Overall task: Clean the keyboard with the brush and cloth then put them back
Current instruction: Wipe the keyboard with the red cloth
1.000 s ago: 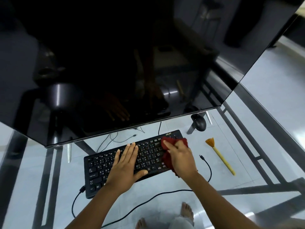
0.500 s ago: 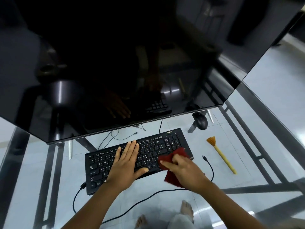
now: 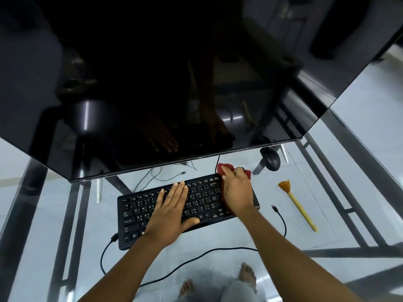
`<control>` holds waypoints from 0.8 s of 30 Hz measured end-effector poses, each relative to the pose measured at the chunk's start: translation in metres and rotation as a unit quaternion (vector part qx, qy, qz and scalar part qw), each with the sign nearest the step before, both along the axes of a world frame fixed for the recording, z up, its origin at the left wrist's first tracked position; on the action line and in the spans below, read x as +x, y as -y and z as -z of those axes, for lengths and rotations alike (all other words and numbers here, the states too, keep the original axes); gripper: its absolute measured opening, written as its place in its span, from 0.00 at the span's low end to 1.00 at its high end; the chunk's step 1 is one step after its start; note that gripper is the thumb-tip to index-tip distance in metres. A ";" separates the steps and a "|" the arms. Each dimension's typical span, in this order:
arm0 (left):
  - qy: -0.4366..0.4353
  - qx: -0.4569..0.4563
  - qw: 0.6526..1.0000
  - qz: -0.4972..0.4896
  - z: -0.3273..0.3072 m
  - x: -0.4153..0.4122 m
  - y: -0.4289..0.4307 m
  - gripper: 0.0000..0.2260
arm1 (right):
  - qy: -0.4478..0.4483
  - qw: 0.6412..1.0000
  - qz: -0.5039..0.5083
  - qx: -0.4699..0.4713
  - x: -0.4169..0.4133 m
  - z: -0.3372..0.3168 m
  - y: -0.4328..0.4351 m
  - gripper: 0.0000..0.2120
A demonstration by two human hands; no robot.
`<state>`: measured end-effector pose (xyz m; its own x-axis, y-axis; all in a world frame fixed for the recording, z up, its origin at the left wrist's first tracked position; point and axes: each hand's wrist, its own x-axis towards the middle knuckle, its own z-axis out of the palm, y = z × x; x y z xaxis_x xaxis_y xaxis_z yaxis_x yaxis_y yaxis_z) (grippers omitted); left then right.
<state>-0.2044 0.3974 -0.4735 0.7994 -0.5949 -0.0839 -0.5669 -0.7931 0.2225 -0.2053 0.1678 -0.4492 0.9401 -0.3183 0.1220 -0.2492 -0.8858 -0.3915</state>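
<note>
A black keyboard (image 3: 174, 210) lies at a slant on a glass-topped table (image 3: 359, 136), just in front of the lower edge of a large dark monitor (image 3: 152, 73). A person's left hand (image 3: 172, 211) rests flat across the middle of the keyboard, fingers straight and held together, thumb spread along the keyboard's near edge, gripping nothing. The right hand (image 3: 236, 190) presses a red cloth (image 3: 224, 167) onto the keyboard's right end, fingers curled over the fabric; folds of the cloth stick out beyond the fingertips past the keyboard's far right corner, and a strip shows beneath the palm. A brush (image 3: 297, 204) with a yellow handle and orange bristles lies on the glass to the right of the keyboard, well apart from it, bristles pointing away from the person. A black mouse (image 3: 270, 161) sits beyond the keyboard's right end, partly under the monitor's edge. A black cable (image 3: 281, 219) with a loose plug curls on the glass between keyboard and brush. Bare feet (image 3: 247, 275) show through the glass below the keyboard.
</note>
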 end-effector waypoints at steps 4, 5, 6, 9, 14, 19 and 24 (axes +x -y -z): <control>-0.004 0.006 1.000 0.002 0.002 -0.001 -0.001 0.41 | 0.012 0.977 -0.206 -0.050 -0.013 0.006 -0.042 0.23; -0.008 0.007 1.000 0.002 0.002 -0.001 0.000 0.41 | 0.011 0.969 -0.239 -0.056 -0.012 0.006 -0.036 0.23; -0.011 0.004 1.000 0.002 0.001 0.000 0.000 0.42 | -0.001 0.973 -0.223 -0.050 -0.006 0.004 -0.027 0.21; -0.030 -0.024 0.999 0.003 -0.004 0.001 -0.002 0.43 | -0.023 0.997 -0.066 -0.011 0.006 0.002 -0.007 0.17; -0.033 -0.062 0.995 -0.065 -0.015 -0.006 -0.038 0.48 | -0.062 0.942 -0.329 -0.020 -0.034 -0.002 -0.030 0.21; -0.050 -0.094 0.973 -0.204 -0.010 -0.013 -0.093 0.54 | -0.044 0.978 -0.203 -0.002 -0.030 -0.002 -0.015 0.20; -0.109 -0.139 0.963 -0.201 -0.002 -0.016 -0.120 0.56 | -0.043 0.901 -0.426 -0.070 -0.045 0.003 -0.039 0.20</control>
